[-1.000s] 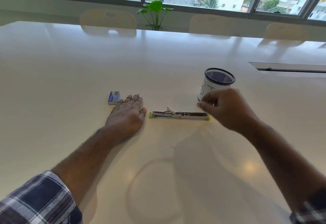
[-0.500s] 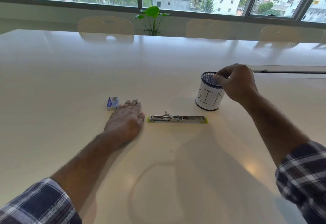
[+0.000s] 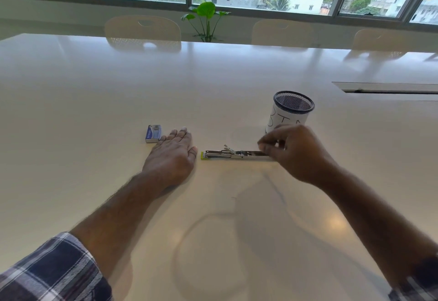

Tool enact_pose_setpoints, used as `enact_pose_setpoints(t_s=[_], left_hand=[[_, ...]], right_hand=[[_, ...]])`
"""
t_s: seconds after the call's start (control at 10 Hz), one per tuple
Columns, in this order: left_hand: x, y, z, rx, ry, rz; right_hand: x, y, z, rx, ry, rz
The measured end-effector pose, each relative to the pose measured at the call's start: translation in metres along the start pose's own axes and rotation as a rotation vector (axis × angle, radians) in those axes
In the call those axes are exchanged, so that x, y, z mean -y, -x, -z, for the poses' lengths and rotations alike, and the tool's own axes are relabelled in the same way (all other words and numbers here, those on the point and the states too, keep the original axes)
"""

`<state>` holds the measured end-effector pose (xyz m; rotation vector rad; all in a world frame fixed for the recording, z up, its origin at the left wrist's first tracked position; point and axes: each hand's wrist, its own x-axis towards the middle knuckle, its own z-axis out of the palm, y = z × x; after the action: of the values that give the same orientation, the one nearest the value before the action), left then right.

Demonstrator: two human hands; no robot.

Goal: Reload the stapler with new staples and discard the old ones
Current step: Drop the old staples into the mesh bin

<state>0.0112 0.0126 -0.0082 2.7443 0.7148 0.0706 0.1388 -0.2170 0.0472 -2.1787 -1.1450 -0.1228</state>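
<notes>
The stapler [image 3: 233, 154] lies unfolded flat on the white table [image 3: 94, 101], metal magazine up, green end at the left. My right hand [image 3: 294, 152] hovers over the stapler's right end, fingers curled and blurred; whether they pinch anything cannot be told. My left hand [image 3: 173, 156] rests flat on the table just left of the stapler, fingers apart, holding nothing. A small blue staple box [image 3: 153, 133] lies beside my left fingertips. A black mesh cup with a white paper label, the bin [image 3: 291, 113], stands behind my right hand.
A cable slot [image 3: 388, 87] is cut into the table at the far right. Pale chairs [image 3: 142, 31] line the far edge, with a green plant [image 3: 205, 19] by the window.
My right hand went from the stapler's right end up to the bin's rim, then came back down to the stapler's right end. My left hand stayed put.
</notes>
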Motion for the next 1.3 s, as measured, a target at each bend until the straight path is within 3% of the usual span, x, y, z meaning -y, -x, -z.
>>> enact_pose_setpoints(t_s=[0.2, 0.5, 0.8, 1.0, 1.3], left_hand=[[0.000, 0.000, 0.000, -0.001, -0.008, -0.003], [0.000, 0.000, -0.001, -0.003, -0.004, -0.003], [0.001, 0.001, -0.001, -0.009, -0.002, 0.004], [0.002, -0.001, -0.002, -0.002, -0.006, 0.000], [0.003, -0.003, -0.003, -0.007, -0.015, -0.003]], right_hand=[[-0.001, 0.018, -0.017, 0.215, 0.116, -0.029], [0.009, 0.025, -0.027, 0.241, 0.144, 0.051], [0.017, 0.024, -0.031, 0.236, 0.133, -0.113], [0.021, 0.018, -0.030, 0.376, 0.173, -0.234], [0.024, 0.017, -0.032, 0.478, 0.241, -0.217]])
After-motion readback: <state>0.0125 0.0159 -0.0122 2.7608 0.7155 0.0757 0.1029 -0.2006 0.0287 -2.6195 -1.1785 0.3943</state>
